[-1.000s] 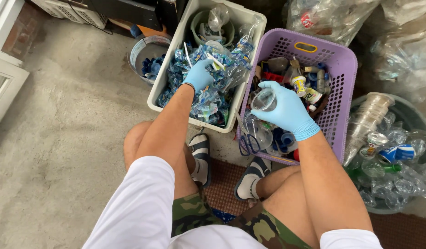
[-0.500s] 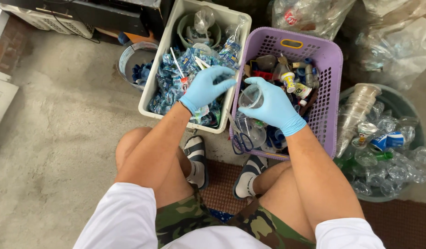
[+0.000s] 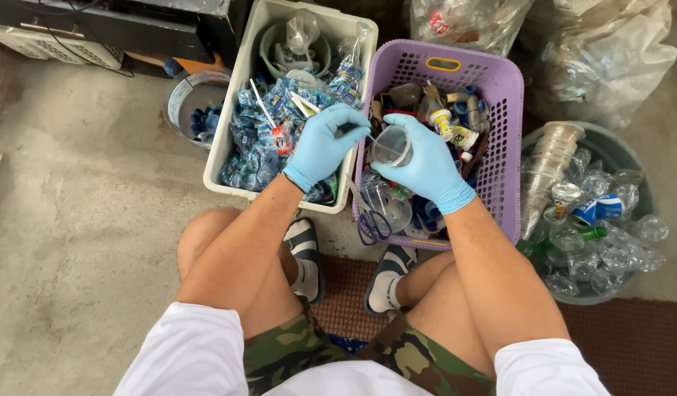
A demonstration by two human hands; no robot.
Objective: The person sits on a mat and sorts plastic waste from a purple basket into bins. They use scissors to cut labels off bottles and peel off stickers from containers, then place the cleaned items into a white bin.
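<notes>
Head view looks straight down on a seated person in camouflage shorts, knees apart so the bins sit within easy reach. The right hand, in a thin blue glove, is curled around a clear plastic cup, holding it tipped on its side over the lilac perforated basket, its mouth turned toward the other hand. The left hand, gloved the same, has its fingers pinched together right at the cup's rim, apparently gripping something thin there; what it is I cannot tell. Just left, the cream tub holds crumpled blue-and-white film labels, glossy and wrinkled. Further right, a grey-green round bin carries crushed transparent bottles and a nested stack of cups. Scissors lie on the basket's near edge.
</notes>
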